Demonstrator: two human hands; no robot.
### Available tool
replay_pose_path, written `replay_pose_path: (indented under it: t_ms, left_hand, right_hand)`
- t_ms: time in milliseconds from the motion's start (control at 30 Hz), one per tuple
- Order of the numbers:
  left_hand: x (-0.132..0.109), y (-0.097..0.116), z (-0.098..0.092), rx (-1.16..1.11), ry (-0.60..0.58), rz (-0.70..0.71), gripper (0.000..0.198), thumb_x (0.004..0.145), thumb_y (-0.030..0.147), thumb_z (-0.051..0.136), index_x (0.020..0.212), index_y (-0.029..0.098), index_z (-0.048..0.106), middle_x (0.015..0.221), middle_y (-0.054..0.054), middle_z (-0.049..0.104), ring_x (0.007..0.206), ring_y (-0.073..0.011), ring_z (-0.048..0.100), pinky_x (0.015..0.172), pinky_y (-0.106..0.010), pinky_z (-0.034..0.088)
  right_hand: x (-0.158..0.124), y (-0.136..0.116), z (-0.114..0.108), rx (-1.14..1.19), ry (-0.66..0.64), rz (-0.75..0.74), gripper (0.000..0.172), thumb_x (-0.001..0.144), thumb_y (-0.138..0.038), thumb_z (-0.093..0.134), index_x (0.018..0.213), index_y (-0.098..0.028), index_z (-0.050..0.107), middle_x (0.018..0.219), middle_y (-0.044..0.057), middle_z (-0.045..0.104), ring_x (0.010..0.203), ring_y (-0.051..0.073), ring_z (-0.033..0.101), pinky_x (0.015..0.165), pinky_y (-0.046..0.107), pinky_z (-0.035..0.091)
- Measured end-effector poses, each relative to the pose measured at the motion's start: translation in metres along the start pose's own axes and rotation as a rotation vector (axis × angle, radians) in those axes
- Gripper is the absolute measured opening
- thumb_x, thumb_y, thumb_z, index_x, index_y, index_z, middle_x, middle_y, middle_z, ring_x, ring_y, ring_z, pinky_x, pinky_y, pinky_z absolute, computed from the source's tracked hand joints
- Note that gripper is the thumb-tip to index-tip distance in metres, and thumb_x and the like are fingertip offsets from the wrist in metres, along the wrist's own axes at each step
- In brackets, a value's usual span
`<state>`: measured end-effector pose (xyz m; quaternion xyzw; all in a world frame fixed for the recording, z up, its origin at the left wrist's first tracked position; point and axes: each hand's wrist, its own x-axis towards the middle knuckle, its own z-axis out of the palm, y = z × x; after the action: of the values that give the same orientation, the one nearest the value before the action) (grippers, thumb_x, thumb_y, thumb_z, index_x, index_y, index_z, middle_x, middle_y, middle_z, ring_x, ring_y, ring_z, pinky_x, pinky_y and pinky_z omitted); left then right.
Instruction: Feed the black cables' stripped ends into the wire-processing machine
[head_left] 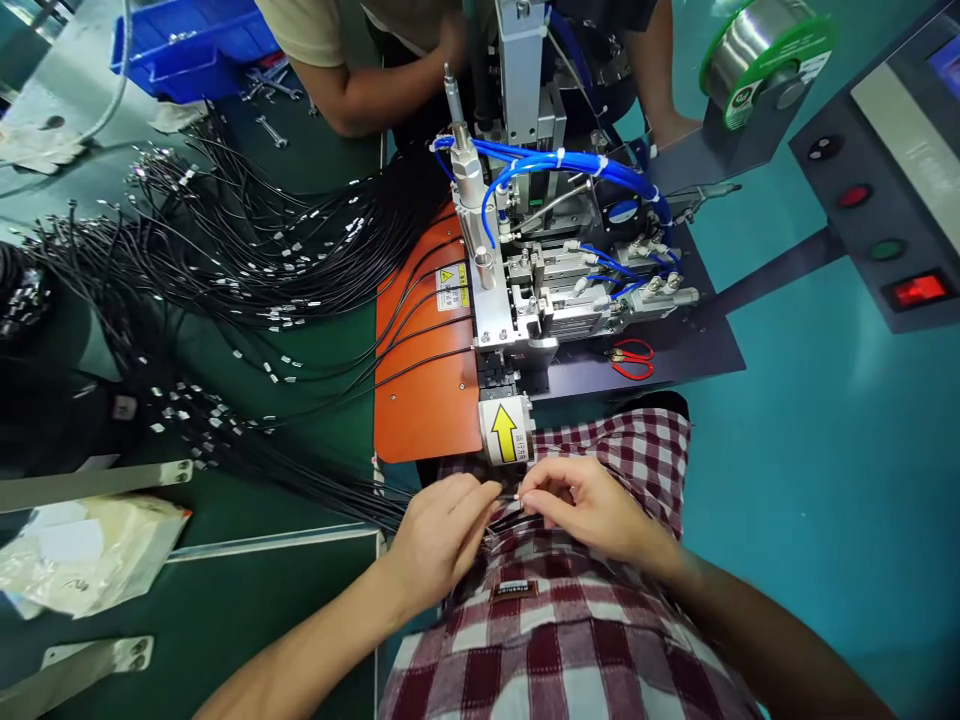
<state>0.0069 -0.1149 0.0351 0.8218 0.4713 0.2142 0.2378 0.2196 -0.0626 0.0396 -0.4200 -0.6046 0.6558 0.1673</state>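
Black cable ends at the table's near edge
We are pinching them in left hand and right hand, seemingly separating one strand.

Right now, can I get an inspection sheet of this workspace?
Surface: green table, orange plate before the machine.
Job's things: wire ends pinched between both hands, below the yellow arrow label.
Clutter: plastic bag, wrenches, blue bin, red scissors.
Grippers: left hand and right hand nearly fingertip to fingertip, both closed on the wire ends.
Cables: black cable bundle fanned across the table, several running over the orange plate; blue hoses on the machine.
Surroundings: co-worker's arm behind the machine, solder spool, control panel with a lit red switch.
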Motion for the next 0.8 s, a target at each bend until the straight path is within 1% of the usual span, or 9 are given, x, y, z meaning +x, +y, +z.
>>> replay_pose_path:
  t_ms: [33,100,167,233,333,433,533,667,800]
  left_hand:
    - [-0.001,0.006,-0.007,-0.112,0.017,-0.073,0.021,0.092,0.013,0.047,0.111,0.016,0.056,0.079,-0.004,0.06,0.068,-0.0137,0.053,0.062,-0.025,0.043]
    - [-0.001,0.015,-0.017,-0.308,0.0,-0.238,0.014,0.092,0.016,0.049,0.102,0.019,0.059,0.08,-0.002,0.061,0.07,-0.0118,0.055,0.064,-0.023,0.044]
    - [0.005,0.018,-0.021,-0.457,-0.053,-0.376,0.01,0.093,0.021,0.05,0.091,0.02,0.06,0.081,-0.001,0.061,0.073,-0.0117,0.055,0.066,-0.022,0.044]
    - [0.014,0.016,-0.021,-0.573,-0.085,-0.459,0.012,0.093,0.027,0.05,0.091,0.02,0.06,0.081,-0.001,0.06,0.074,-0.0119,0.055,0.067,-0.023,0.045]
    - [0.031,0.008,-0.022,-0.705,-0.023,-0.524,0.017,0.093,0.032,0.05,0.095,0.019,0.06,0.081,0.0,0.061,0.069,-0.0109,0.055,0.064,-0.022,0.045]
    - [0.049,0.002,-0.026,-0.847,0.092,-0.59,0.019,0.091,0.034,0.053,0.091,0.017,0.06,0.074,0.0,0.062,0.058,-0.0092,0.056,0.056,-0.021,0.045]
    - [0.063,-0.002,-0.028,-0.993,0.147,-0.635,0.021,0.089,0.036,0.056,0.091,0.015,0.057,0.068,0.001,0.061,0.049,-0.0087,0.056,0.048,-0.021,0.044]
    - [0.07,-0.007,-0.023,-1.101,0.168,-0.652,0.023,0.087,0.037,0.06,0.096,0.016,0.055,0.058,0.004,0.056,0.041,-0.0066,0.05,0.041,-0.017,0.036]
    - [0.066,-0.015,-0.01,-1.176,0.185,-0.654,0.02,0.089,0.034,0.058,0.097,0.016,0.054,0.045,0.007,0.051,0.037,-0.0041,0.041,0.042,-0.015,0.027]
  right_hand:
    - [-0.001,-0.008,0.0,0.033,-0.009,-0.023,0.011,0.086,-0.024,0.058,0.082,-0.019,0.067,0.073,0.0,0.067,0.059,0.012,0.058,0.054,0.023,0.043]
    - [0.001,-0.02,0.0,0.039,0.002,-0.057,0.011,0.086,-0.024,0.058,0.08,-0.018,0.065,0.071,0.0,0.065,0.058,0.011,0.056,0.053,0.023,0.042]
    - [0.008,-0.027,0.0,-0.006,0.025,-0.091,0.012,0.087,-0.021,0.056,0.078,-0.018,0.064,0.07,0.0,0.065,0.061,0.012,0.055,0.054,0.023,0.042]
    - [0.017,-0.028,0.0,-0.08,0.068,-0.133,0.013,0.087,-0.02,0.056,0.077,-0.018,0.063,0.073,0.0,0.064,0.065,0.012,0.055,0.057,0.024,0.042]
    - [0.031,-0.028,-0.002,-0.101,0.136,-0.196,0.012,0.088,-0.023,0.056,0.08,-0.018,0.064,0.076,0.001,0.063,0.068,0.013,0.055,0.061,0.024,0.042]
    - [0.04,-0.026,-0.005,0.098,0.185,-0.176,0.018,0.092,-0.031,0.053,0.087,-0.018,0.063,0.072,-0.001,0.059,0.057,0.009,0.05,0.054,0.022,0.041]
    - [0.048,-0.022,-0.006,0.247,0.191,-0.12,0.021,0.09,-0.037,0.057,0.086,-0.017,0.062,0.067,-0.002,0.055,0.049,0.007,0.044,0.046,0.021,0.037]
    - [0.056,-0.018,0.001,0.37,0.198,-0.073,0.024,0.083,-0.039,0.065,0.077,-0.016,0.06,0.064,-0.002,0.054,0.048,0.007,0.041,0.044,0.02,0.035]
    - [0.061,-0.019,0.012,0.426,0.245,-0.057,0.024,0.08,-0.037,0.067,0.072,-0.016,0.059,0.062,-0.002,0.054,0.047,0.007,0.041,0.044,0.021,0.033]
